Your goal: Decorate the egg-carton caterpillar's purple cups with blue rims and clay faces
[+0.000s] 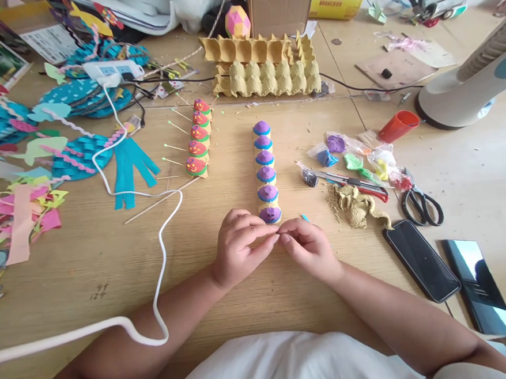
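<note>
My left hand [244, 243] and my right hand [308, 245] meet at the fingertips, each closed in a pinch. Between them is something dark and too small to name. Just beyond my fingers stands a purple and blue caterpillar [266, 174] made from a strip of egg carton, its nearest bump bearing dark face marks. A small bright blue piece [304, 217] lies right by my right hand. Farther left sits a row of red and green egg-carton bumps [198, 148] with painted faces and thin sticks poking out to the left.
Egg cartons [274, 77] lie at the back. On the right are bags of coloured clay [326, 157], a utility knife [356, 183], scissors [422, 203], carton scraps [353, 205], a phone [422, 261] and a red cup [399, 125]. A white cable [163, 242] crosses the left side beside blue paper crafts [80, 158].
</note>
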The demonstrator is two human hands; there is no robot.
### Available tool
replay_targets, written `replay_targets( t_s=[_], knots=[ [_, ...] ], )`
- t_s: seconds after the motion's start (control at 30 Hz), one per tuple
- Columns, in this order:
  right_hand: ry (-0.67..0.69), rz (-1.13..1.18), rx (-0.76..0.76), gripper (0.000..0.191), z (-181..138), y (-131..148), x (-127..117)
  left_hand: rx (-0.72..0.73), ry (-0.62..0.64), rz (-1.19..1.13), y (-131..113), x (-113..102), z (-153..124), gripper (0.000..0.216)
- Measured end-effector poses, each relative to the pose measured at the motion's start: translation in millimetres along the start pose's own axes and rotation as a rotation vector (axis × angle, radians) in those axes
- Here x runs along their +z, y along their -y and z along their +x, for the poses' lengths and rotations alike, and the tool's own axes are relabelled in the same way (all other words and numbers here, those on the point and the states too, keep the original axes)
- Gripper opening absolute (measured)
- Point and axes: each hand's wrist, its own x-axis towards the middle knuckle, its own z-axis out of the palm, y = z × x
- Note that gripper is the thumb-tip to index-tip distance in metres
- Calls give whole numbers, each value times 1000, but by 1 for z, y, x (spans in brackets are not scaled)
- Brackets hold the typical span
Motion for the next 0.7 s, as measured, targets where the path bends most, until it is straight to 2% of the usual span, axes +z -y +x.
replay_targets(
  t_s=[0.23, 0.5, 0.7],
  knots=[
    [-16, -67, -77, 26, 1, 3, -1, 0, -2, 4, 0, 0, 0, 10],
    [-36, -33, -71, 21, 0, 0, -1, -16, 0, -17, -1, -2, 1, 10],
    [-48, 40, -39, 27, 0, -1, -2, 0, -10, -13, 1, 0, -1, 9]
  ],
)
